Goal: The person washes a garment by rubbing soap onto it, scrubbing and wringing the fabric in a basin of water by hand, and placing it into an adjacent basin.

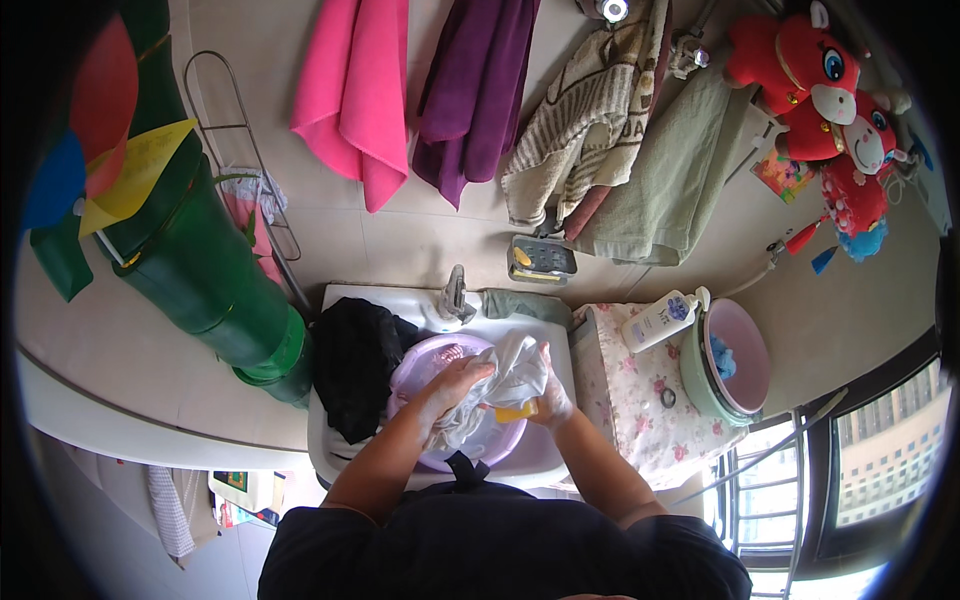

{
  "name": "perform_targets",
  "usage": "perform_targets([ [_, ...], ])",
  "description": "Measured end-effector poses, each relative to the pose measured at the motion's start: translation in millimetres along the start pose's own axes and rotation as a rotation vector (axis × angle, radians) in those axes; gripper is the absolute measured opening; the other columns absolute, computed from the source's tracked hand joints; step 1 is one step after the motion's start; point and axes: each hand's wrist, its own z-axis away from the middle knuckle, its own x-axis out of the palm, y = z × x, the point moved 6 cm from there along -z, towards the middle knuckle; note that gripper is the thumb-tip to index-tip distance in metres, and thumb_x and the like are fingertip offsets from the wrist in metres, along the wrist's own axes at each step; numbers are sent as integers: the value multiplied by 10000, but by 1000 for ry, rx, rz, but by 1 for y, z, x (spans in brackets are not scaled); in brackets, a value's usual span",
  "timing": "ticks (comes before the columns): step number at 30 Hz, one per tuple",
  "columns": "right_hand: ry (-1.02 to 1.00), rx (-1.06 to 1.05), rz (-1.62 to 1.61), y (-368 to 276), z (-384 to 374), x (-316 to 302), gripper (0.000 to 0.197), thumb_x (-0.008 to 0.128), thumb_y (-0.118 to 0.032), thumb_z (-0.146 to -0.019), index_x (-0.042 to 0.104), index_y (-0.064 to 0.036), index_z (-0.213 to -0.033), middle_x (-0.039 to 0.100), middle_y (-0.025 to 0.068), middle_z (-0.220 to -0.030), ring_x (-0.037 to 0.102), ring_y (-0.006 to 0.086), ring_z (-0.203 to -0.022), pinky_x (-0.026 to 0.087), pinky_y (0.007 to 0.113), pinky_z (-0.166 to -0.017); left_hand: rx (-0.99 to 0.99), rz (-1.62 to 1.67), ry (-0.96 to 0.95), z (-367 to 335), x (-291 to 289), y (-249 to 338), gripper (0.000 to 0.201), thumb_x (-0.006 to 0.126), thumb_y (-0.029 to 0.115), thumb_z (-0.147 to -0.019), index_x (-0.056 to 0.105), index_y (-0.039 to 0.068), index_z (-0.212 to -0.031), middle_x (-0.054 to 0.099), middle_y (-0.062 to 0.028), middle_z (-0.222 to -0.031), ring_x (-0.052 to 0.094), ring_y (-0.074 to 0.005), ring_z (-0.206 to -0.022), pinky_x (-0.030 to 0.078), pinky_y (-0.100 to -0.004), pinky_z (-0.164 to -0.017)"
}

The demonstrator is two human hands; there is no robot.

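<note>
Over the lilac basin (403, 368), which sits in the white sink (560, 462), I hold up a wet white cloth (515, 366). My left hand (462, 380) is closed on the cloth's left side. On the other side, my right hand (553, 396) grips a yellow bar of soap (516, 411) against the cloth's underside. Whitish suds coat both hands and wrists. A red-and-white striped piece of cloth (452, 353) shows in the basin behind my left hand. Part of the basin's inside is hidden by the cloth and my hands.
Black clothing (355, 365) lies over the sink's left side, and the faucet (456, 300) stands behind the basin. At right, a flowered cover (625, 395) bears a white bottle (660, 320) and stacked basins (745, 360). A soap dish (543, 259) hangs below towels (585, 120).
</note>
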Motion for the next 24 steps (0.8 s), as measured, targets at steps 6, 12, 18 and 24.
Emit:
perform_targets([
  [6, 144, -275, 625, -1, 2, 3, 622, 591, -378, -797, 322, -91, -1279, 479, 115, -1160, 495, 260, -1072, 411, 405, -933, 42, -513, 184, -19, -15, -26, 367, 577, 220, -845, 503, 31, -1151, 602, -112, -954, 610, -196, -789, 508, -310, -624],
  [12, 225, -329, 282, -36, -10, -43, 507, 586, -129, -724, 373, -127, -1183, 460, 72, -991, 505, 212, -929, 483, 387, -761, 325, -356, 363, -18, -26, -9, 379, 597, 285, -852, 521, -12, -1076, 591, -99, -951, 556, -157, -878, 448, -298, -763],
  [18, 151, -632, 676, -52, 21, 49, 504, 555, -53, -694, 390, -147, -1161, 450, 96, -1103, 507, 241, -1020, 465, 382, -841, 176, 55, 266, 1, -49, -46, 640, 496, 522, -838, 353, 124, -1319, 425, -138, -1265, 452, -280, -1141, 390, -476, -902],
  [24, -210, -860, 2068, 39, 17, 96, 632, 735, -64, -598, 429, -125, -1148, 449, 148, -1207, 392, 278, -1202, 377, 377, -953, 231, 827, -517, -25, -20, -68, 632, 415, 588, -839, 415, 146, -1291, 458, -170, -1244, 443, -361, -1160, 396, -550, -931],
])
